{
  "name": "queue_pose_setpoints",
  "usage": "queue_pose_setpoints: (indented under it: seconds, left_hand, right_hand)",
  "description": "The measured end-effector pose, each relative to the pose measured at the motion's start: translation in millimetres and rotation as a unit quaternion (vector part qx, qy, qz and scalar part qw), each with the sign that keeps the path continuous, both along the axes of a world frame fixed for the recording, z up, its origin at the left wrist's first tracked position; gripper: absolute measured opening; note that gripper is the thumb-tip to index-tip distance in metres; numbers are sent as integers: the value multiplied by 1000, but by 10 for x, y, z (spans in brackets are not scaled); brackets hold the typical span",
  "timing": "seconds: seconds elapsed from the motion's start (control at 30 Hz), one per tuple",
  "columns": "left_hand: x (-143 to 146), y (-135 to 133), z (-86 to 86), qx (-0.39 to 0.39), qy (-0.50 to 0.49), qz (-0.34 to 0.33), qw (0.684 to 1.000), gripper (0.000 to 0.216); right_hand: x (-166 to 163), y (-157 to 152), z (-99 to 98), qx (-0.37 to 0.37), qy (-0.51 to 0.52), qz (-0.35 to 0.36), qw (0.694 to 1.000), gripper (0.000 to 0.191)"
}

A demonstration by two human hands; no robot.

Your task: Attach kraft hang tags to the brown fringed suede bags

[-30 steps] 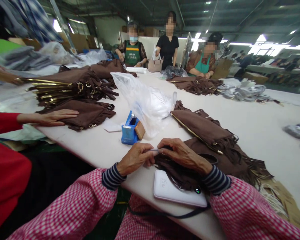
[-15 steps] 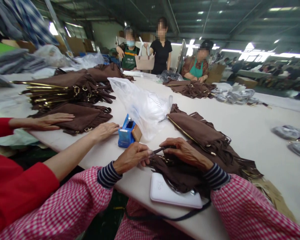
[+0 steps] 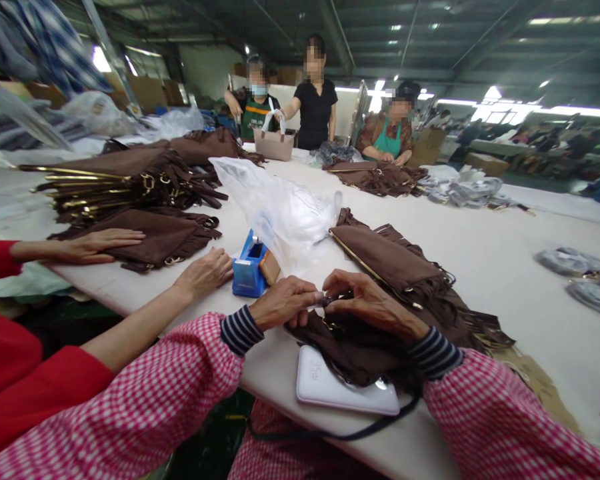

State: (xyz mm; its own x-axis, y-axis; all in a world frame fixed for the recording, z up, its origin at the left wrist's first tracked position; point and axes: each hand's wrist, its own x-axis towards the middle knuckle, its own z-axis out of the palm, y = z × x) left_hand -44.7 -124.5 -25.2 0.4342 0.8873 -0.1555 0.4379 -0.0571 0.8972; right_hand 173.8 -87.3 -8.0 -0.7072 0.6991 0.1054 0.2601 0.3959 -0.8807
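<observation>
My left hand (image 3: 286,303) and my right hand (image 3: 367,303) meet above a dark brown fringed bag (image 3: 365,353). Both have their fingers closed on a thin dark brown strap (image 3: 326,301), of which only a short bit shows between the fingertips. The bag lies at the table's front edge, partly over a white flat device (image 3: 337,390) with faint digits on it. Just beyond my left hand stands a blue tape dispenser (image 3: 249,273) with a roll of brown tape.
Another brown bag (image 3: 390,257) with a gold zip lies behind my right hand. Clear plastic (image 3: 290,207) is heaped mid-table. On the left, a red-sleeved co-worker's hands rest by a brown bag (image 3: 155,233) and a stack of bags (image 3: 130,173). Several people stand across the table.
My left hand has moved right, up to my right hand, and the visible length of strap between them has shortened. Across the table, a person has lowered a beige handbag.
</observation>
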Motion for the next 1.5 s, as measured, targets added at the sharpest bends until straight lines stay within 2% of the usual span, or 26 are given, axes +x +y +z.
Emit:
queue_pose_setpoints:
  seconds: [0.17, 0.3, 0.47, 0.67, 0.77, 0.87, 0.97, 1.07, 1.2, 1.33, 1.5]
  left_hand:
    - [-141, -47, 16, -33, -38, -64, 997, 36]
    - [-259, -47, 17, -68, -48, -125, 989, 47]
    - [-260, -6, 14, -149, -45, -106, 982, 62]
    - [-196, 85, -63, -189, -117, -115, 968, 43]
    - [-205, 155, -109, -211, -144, -115, 960, 41]
    - [-201, 239, -69, -201, -111, -128, 965, 47]
    - [-156, 338, 46, -175, -36, -153, 972, 48]
    - [-90, 451, 183, -143, 54, -167, 974, 36]
    - [-26, 588, 332, -125, 151, -202, 960, 19]
    - [-7, 659, 402, -148, 153, -239, 947, 21]
    - [21, 657, 394, -196, 120, -252, 940, 33]
  right_hand:
    - [48, 39, 37, 30, -65, 44, 996, 21]
    - [81, 63, 70, 20, -80, 47, 996, 26]
    - [115, 87, 47, 28, -109, 18, 994, 27]
    - [128, 95, -3, 11, -82, 0, 997, 25]
    - [136, 101, -18, 18, -70, 7, 997, 24]
    - [131, 104, -21, 18, -62, 6, 998, 24]
    - [124, 100, -16, 20, -66, 11, 998, 25]
    - [125, 86, -9, 33, -77, 12, 996, 26]
    - [118, 55, -2, 61, -89, 1, 994, 28]
    - [110, 31, -5, 80, -105, -6, 991, 28]
    - [132, 34, -20, 105, -114, -2, 988, 26]
